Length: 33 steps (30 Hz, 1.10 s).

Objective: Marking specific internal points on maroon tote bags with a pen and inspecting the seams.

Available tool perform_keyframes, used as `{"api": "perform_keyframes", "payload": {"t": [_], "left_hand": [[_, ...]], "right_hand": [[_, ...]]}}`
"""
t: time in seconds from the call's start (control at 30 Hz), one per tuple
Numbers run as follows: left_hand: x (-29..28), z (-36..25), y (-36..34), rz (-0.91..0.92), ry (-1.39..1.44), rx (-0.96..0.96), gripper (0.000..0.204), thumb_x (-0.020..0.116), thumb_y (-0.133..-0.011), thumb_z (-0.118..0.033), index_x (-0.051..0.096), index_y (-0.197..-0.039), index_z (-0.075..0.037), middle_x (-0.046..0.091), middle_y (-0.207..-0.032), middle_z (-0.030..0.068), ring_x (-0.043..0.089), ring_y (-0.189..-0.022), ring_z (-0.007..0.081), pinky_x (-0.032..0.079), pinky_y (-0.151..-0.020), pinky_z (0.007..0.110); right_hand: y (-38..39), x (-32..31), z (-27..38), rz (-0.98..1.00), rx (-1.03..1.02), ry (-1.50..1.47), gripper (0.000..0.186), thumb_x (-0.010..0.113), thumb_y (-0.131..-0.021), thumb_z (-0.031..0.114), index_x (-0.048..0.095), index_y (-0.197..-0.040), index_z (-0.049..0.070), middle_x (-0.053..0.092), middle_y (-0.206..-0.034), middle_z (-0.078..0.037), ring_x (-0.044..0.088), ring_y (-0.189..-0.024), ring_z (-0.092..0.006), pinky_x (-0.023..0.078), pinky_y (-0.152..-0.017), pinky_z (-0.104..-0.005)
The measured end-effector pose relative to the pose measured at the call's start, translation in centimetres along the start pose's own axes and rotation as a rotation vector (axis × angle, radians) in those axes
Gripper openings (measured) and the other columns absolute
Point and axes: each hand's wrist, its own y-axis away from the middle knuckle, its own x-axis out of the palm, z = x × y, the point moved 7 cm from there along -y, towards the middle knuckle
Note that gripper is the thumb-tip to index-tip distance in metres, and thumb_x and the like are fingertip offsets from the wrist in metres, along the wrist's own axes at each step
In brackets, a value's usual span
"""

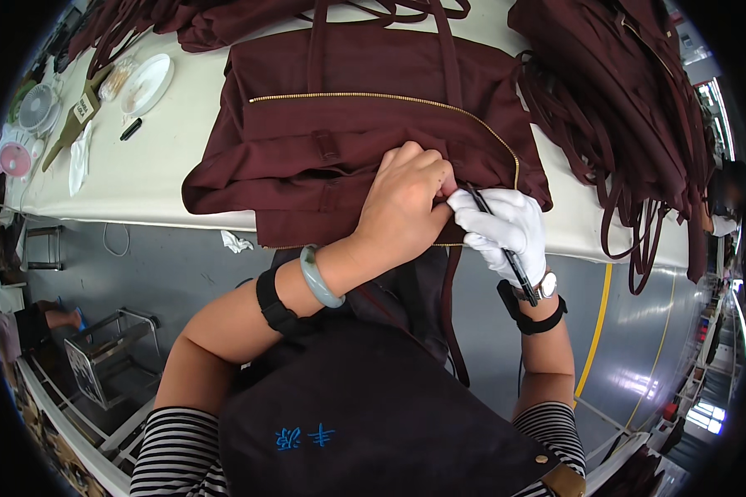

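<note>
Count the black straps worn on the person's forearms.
2: one black strap around the left forearm, nearer the elbow than the pale green bangle; another around the right forearm, beside the wristwatch.

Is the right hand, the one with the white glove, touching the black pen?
Touching. The head view shows it plainly: the right hand holds the black pen, whose shaft lies against the glove.

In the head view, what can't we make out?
Head view, all items:
Left hand: most fingertips hidden by its own curled fingers; any pinch unclear.
Pen in the gloved right hand: upper end too small and dark to tell contact.
Maroon bag: underside hidden, against the table.
Watch: dial too small to read.
</note>
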Motion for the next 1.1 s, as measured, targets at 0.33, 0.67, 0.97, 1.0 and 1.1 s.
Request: {"api": "perform_keyframes", "payload": {"t": [0.33,0.67,0.97,1.0,1.1], "left_hand": [[0.1,0.1,0.0,0.014,-0.027,-0.003,0.021,0.072,-0.063,0.004,0.057,-0.075,-0.006,0.053,-0.075,0.0029,0.050,-0.080,0.0218,0.040,-0.077,0.034],[0.0,0.2,0.0,0.025,0.013,-0.030,0.021,0.072,-0.065,0.003,0.056,-0.075,-0.006,0.052,-0.075,0.0030,0.050,-0.080,0.0219,0.039,-0.077,0.034],[0.1,0.2,0.1,0.022,0.026,-0.033,0.021,0.069,-0.063,0.006,0.055,-0.075,-0.006,0.051,-0.075,0.0034,0.050,-0.079,0.0216,0.039,-0.077,0.034],[0.0,0.2,0.1,0.020,0.021,-0.029,0.021,0.069,-0.063,0.006,0.055,-0.075,-0.006,0.051,-0.075,0.0033,0.050,-0.079,0.0215,0.039,-0.076,0.034],[0.0,0.0,0.0,0.015,0.007,-0.010,0.022,0.070,-0.062,0.006,0.055,-0.074,-0.006,0.052,-0.075,0.0030,0.050,-0.079,0.0215,0.039,-0.076,0.034]], "right_hand": [[-0.1,0.3,0.0,0.054,-0.020,0.002,0.023,0.073,-0.066,0.017,0.069,-0.088,0.015,0.067,-0.081,0.000,0.063,-0.077,-0.0211,0.049,-0.053,-0.0323],[0.2,-0.4,-0.1,-0.087,0.005,0.008,0.019,0.073,-0.066,0.018,0.067,-0.083,0.014,0.070,-0.086,-0.002,0.063,-0.077,-0.0212,0.049,-0.054,-0.0331],[1.4,-1.5,-1.2,-0.306,0.145,-0.185,0.012,0.068,-0.078,0.016,0.069,-0.088,0.009,0.072,-0.088,-0.003,0.063,-0.077,-0.0219,0.051,-0.061,-0.0332],[1.4,-1.1,-1.7,-0.264,0.222,-0.196,0.012,0.068,-0.078,0.016,0.069,-0.088,0.009,0.072,-0.088,-0.003,0.063,-0.077,-0.0219,0.051,-0.061,-0.0332],[0.8,-0.3,-0.5,-0.112,0.046,-0.009,0.021,0.072,-0.068,0.020,0.068,-0.087,0.013,0.069,-0.081,-0.002,0.062,-0.075,-0.0219,0.050,-0.059,-0.0341]]}}
